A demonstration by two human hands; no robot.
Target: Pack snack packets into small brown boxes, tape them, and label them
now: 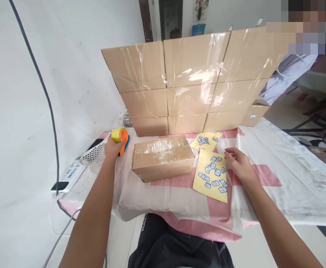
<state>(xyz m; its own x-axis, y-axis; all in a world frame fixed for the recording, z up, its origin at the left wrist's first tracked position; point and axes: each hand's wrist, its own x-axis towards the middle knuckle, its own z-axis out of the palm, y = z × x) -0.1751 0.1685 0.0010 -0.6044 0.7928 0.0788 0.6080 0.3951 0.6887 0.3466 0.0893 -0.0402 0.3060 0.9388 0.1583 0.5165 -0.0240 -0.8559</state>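
At the table's left side, my left hand (112, 149) is closed round what looks like a tape dispenser (123, 143), with orange and blue parts and a wide yellow roll. Its fingers are partly hidden. Just left of that hand lies a white perforated scoop-like piece (93, 156). My right hand (239, 163) rests with fingers loosely apart beside the right edge of a yellow sheet (207, 193), which bears several small blue-edged labels. Whether the fingertips touch the sheet I cannot tell. A taped cardboard box (163, 158) lies between my hands.
Taped cardboard boxes (188, 100) form a tall wall at the back. Another yellow sheet (217, 138) carries small grey pieces. A power strip (73, 172) lies at the left edge. Behind the boxes at right stands a person (291, 74); a smaller box (255, 113) is nearby.
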